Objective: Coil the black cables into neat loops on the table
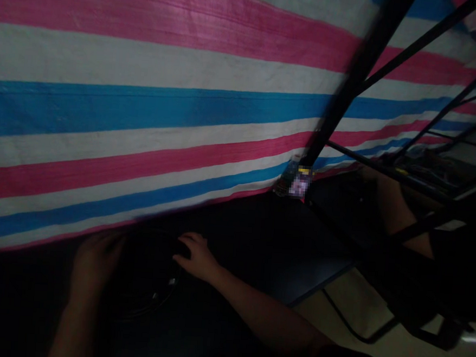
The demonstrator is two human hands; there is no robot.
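The right hand [195, 254] has its thumb parted from its fingers at the right edge of a round black object [147, 273]; whether they press on it or only rest there, I cannot tell. The left hand [96, 255] is at the opposite side, blurred and in shadow, so its hold cannot be told either.

Largest is the striped sheet [145, 107], hanging behind the work. Its lower edge meets the back of the dark tabletop [275, 230], near the round object, so a push backward could snag or drag it.

The tabletop bears the round object, set between the two hands. Black on black in poor light, its outline is easily misjudged; a hand placed by guess could slip off the rim, and an uneven lift might tip it.

To the right, the black metal frame [350, 88] rises across the sheet. A wide swing that way could knock it, and beyond it a co-worker's arm [402, 212] reaches in, adding a chance of collision.

Smallest is the packet [299, 180], upright or leaning by the frame's foot, partly blurred out; a stray elbow or a bumped frame could topple it
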